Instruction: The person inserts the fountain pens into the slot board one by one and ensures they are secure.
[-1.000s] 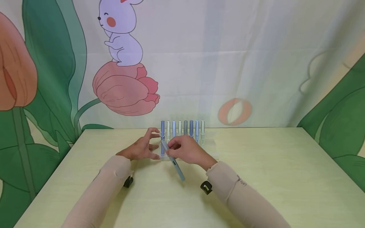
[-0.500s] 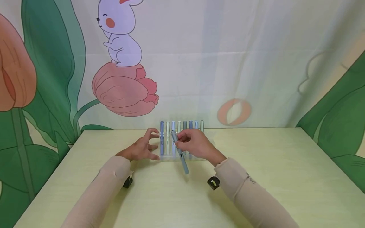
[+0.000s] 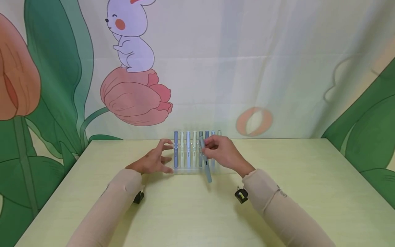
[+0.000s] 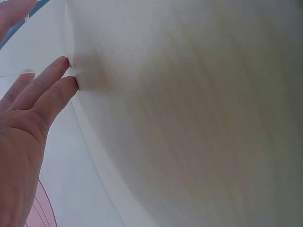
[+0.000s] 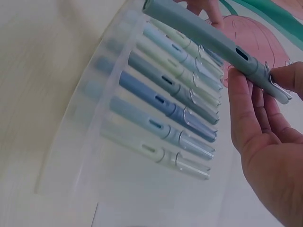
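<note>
In the head view, a grey-green fountain pen (image 3: 207,168) slants in front of a clear pen stand (image 3: 185,171), cap end up. My right hand (image 3: 223,150) pinches it by the cap; in the right wrist view, thumb and fingertips meet near the metal clip of the same fountain pen (image 5: 203,35). Several capped pens (image 3: 188,151) in blue, grey and pale green stand in a row in the stand. My left hand (image 3: 152,159) is at the stand's left end, fingers spread. In the left wrist view, two fingertips of the left hand (image 4: 28,113) meet the pale tabletop.
The light wooden table (image 3: 293,192) reaches back to a hanging cloth (image 3: 197,79) printed with a rabbit, tulips and leaves. A black wrist camera (image 3: 241,195) sits below the right sleeve, another (image 3: 139,197) below the left.
My right hand has carried the fountain pen rightward along the row, from the left end to the right part, and the pen now hangs steeper. My left hand stays in place.
</note>
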Action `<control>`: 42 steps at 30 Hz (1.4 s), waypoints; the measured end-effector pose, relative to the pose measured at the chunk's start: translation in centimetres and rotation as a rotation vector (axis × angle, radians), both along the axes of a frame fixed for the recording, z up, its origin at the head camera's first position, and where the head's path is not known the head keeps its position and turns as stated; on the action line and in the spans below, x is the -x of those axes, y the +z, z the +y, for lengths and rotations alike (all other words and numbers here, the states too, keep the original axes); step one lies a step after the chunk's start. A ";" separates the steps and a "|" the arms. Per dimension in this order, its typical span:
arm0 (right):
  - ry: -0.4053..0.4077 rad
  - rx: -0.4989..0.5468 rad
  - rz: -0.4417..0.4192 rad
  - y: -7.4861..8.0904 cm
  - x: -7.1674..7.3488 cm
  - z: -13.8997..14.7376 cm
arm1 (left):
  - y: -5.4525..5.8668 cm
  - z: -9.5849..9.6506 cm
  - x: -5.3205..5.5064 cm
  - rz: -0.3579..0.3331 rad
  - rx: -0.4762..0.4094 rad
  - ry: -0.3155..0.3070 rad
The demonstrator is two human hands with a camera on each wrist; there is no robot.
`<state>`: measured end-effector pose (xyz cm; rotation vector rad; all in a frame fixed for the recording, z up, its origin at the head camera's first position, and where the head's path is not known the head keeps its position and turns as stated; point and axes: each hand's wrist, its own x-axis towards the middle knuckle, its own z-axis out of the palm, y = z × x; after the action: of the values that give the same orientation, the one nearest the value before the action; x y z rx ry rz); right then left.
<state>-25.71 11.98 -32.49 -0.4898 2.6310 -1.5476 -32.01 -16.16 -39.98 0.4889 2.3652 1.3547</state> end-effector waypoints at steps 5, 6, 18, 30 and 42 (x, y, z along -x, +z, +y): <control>-0.040 -0.008 0.006 0.1 0.5 0.9 | 0.1 0.0 -0.1 -0.001 0.005 0.001; -0.046 -0.010 0.009 0.1 0.6 1.1 | 0.1 0.0 -0.1 0.000 0.006 0.000; -0.118 -0.011 0.053 0.2 1.6 2.9 | 0.1 0.0 -0.1 0.012 0.006 -0.006; -0.162 -0.003 0.088 0.1 2.8 4.5 | 0.1 -0.1 -0.1 0.008 0.009 -0.010; -0.194 0.001 0.101 0.0 3.6 5.5 | 0.2 -0.1 -0.2 0.015 0.001 -0.016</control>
<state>-29.31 17.46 -32.47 -0.3298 2.8297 -1.6155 -31.80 -16.22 -39.81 0.5173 2.3689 1.3470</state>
